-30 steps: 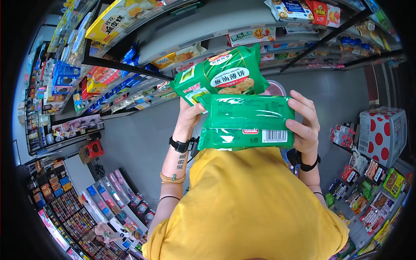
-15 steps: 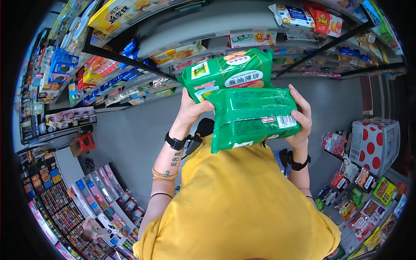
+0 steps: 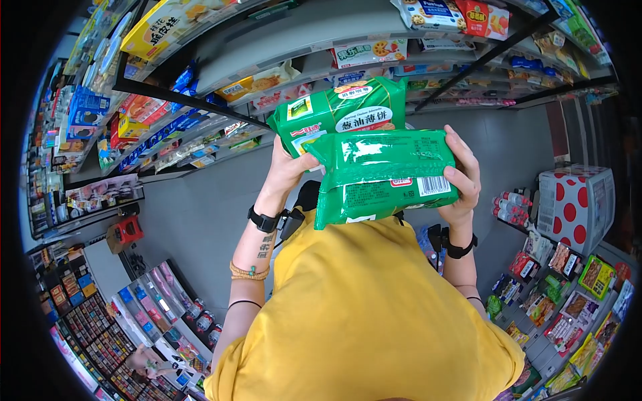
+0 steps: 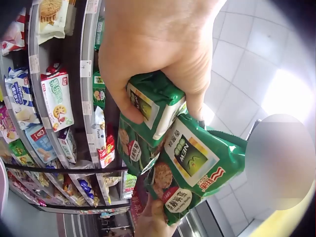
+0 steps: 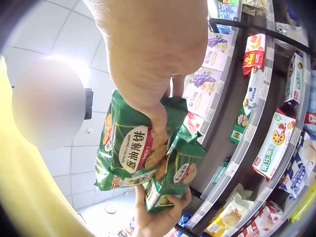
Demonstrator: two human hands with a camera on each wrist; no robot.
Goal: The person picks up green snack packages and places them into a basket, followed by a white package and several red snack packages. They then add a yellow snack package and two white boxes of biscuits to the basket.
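Two green packs of scallion-oil biscuits are held up close together before the yellow shirt. The near biscuit pack [image 3: 384, 175] shows its printed back and barcode in the head view; the far biscuit pack [image 3: 341, 115] has its labelled front up. My left hand [image 3: 289, 168] grips both at their left ends, its thumb on the near pack's corner. In the left wrist view, that hand's fingers [image 4: 131, 108] reach over the pack ends. My right hand [image 3: 463, 177] holds the near pack's right end, fingers spread on the back; its thumb [image 5: 157, 118] lies on the front.
Snack shelves [image 3: 294, 40] run across the far side, carrying a yellow box [image 3: 167, 30] and several biscuit packets. A red-dotted white case [image 3: 576, 210] stands at right, near displayed snacks [image 3: 562, 294]. More racks [image 3: 93, 327] are at lower left, over a grey floor [image 3: 221, 207].
The near pack tipped with its right end upward, then levelled partly back. Both hands have kept their hold. The head view has swung slightly, shifting the shelves leftward since half a second ago.
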